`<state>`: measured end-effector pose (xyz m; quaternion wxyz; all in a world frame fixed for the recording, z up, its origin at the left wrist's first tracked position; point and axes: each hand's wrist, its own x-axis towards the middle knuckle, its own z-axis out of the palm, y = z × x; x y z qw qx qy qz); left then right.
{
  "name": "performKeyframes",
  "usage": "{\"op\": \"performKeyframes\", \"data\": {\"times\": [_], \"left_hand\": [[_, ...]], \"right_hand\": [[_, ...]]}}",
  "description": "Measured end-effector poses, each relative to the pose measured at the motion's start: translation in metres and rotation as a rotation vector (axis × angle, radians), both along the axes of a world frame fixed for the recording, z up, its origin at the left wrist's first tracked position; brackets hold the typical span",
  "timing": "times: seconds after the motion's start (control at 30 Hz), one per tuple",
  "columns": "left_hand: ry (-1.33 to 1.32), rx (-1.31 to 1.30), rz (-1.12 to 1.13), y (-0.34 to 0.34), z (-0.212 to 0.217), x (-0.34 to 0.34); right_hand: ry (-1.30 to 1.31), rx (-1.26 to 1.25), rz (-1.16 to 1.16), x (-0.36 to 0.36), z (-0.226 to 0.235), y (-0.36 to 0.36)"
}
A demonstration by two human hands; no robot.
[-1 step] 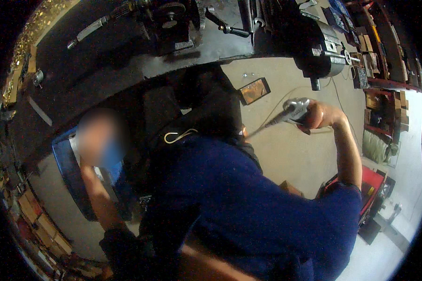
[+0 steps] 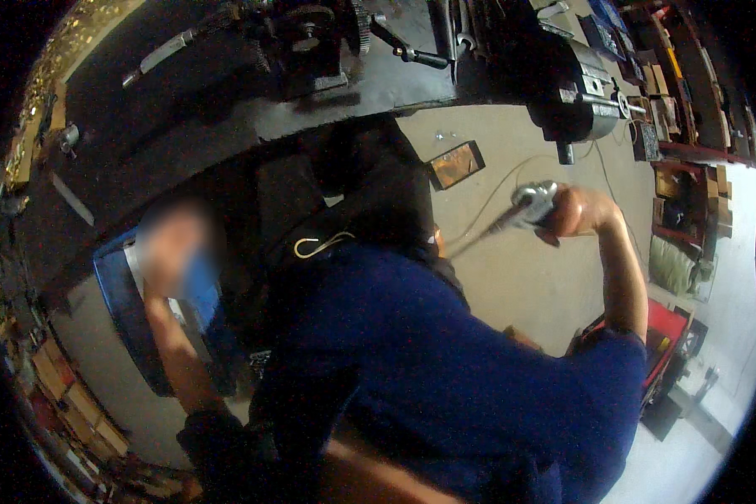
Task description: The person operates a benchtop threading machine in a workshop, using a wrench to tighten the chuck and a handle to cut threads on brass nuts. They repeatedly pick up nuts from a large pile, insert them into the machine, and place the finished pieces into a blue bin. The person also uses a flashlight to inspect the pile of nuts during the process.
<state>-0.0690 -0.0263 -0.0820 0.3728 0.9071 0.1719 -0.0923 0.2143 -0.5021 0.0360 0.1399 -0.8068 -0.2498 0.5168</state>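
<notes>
Out to the right, my right hand (image 2: 575, 210) is closed around a grey metal tool (image 2: 536, 202). A long, thin part of it slants down to the left, and motion smears it, so I cannot make out its kind. To the left, my left hand (image 2: 176, 248) lies within a blurred patch that hides its fingers. That hand is over a blue and black object (image 2: 113, 281) with a pale strip along it, whose kind I cannot tell. A bright blue piece (image 2: 200, 281) shows beside the hand, partly blurred.
Ahead runs a dark workbench (image 2: 227, 126) with geared machinery (image 2: 311, 42), a crank handle (image 2: 412, 55) and wrenches (image 2: 464, 38). A bench vise (image 2: 575, 92) juts out at its right. On the floor lie a shallow tray (image 2: 458, 164) and a cable (image 2: 512, 172). Shelves (image 2: 689, 92) stand far right.
The grey tool has turned slightly in my right hand, and its thin part is more smeared. My left hand looks the same.
</notes>
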Motion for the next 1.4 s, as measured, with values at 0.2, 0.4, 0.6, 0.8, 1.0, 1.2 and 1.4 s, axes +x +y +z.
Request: {"op": "performKeyframes", "data": {"times": [0.2, 0.4, 0.6, 0.8, 1.0, 1.2, 1.4], "left_hand": [[0.002, -0.043, 0.093, 0.009, -0.013, -0.013], [0.008, -0.141, 0.116, -0.022, 0.007, 0.000], [-0.286, -0.335, -0.457, -0.131, 0.069, 0.060], [-0.364, -0.524, -0.694, -0.179, 0.069, 0.078], [-0.382, -0.926, -0.836, -0.212, 0.079, 0.079], [-0.286, -1.149, -0.969, -0.232, 0.087, 0.082], [-0.152, -0.815, -0.660, -0.193, 0.025, 0.072]], "right_hand": [[0.277, 0.017, -0.089, 0.002, -0.002, 0.000], [0.454, 0.059, -0.148, -0.009, 0.009, 0.012], [0.245, 0.306, -0.017, -0.015, 0.006, 0.005], [0.118, 0.040, -0.111, 0.001, 0.021, -0.011], [0.128, 0.163, -0.105, 0.001, 0.015, -0.029], [0.266, 0.307, 0.018, 0.000, 0.023, -0.012], [-0.241, 0.188, 0.050, -0.016, 0.001, -0.005]]}}
